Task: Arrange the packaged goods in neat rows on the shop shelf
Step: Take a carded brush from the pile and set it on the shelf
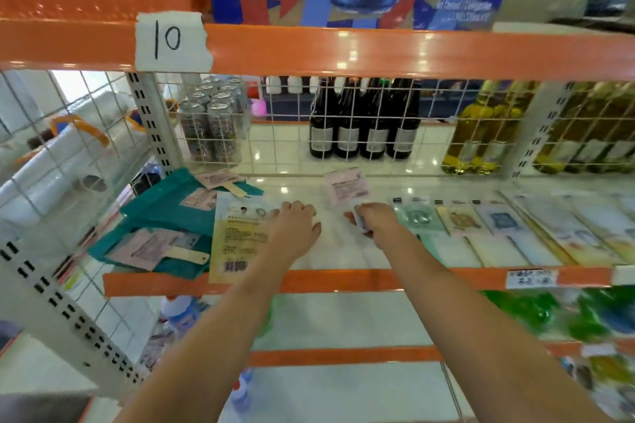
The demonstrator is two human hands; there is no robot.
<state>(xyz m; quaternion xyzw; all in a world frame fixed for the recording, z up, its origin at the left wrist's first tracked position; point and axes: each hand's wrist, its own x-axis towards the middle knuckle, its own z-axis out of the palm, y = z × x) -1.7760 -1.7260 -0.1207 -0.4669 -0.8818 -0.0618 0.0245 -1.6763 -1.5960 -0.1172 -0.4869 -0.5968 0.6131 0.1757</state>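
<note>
Mid-arranging: the left hand (293, 228) pressed flat on a yellow flat packet (237, 237); the right hand (372, 221) pinched a small clear packet (359, 221) just right of it, probably next to be laid in line.

shelf (343, 280): packet (237, 237) at middle | cloth bags (165, 216) left of packet | row of packets (498, 227) right of packet | bottles (364, 124) behind packet, beyond wire grid (343, 134)

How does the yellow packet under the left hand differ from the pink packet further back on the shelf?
The yellow packet is larger and lies at the shelf's front edge; the pink packet is smaller and lies further back, near the wire mesh. The left hand rests on the yellow packet, while the pink packet lies beyond the right hand, which pinches a small pack. A barcode shows on the yellow packet; none is visible on the pink one. Both lie flat.
</note>
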